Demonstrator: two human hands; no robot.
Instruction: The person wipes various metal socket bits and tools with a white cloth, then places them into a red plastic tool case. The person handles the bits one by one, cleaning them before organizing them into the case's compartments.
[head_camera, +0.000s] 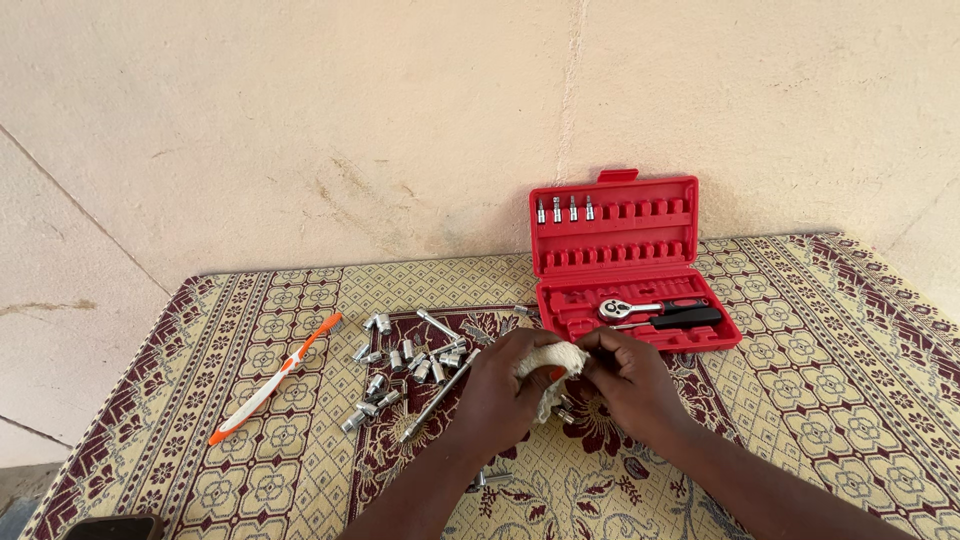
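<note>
Patterned mat (250, 330): white cloth (553, 362) pinched between both hands' fingers (590, 350).

Patterned mat (820, 330), red tool case (625, 262), loose sockets (405, 365), toothbrush (275, 378)

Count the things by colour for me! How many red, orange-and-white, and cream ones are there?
Red: 1, the open tool case
Orange-and-white: 1, the toothbrush
Cream: 1, the cloth, held by left hand and right hand
Total: 3
</note>
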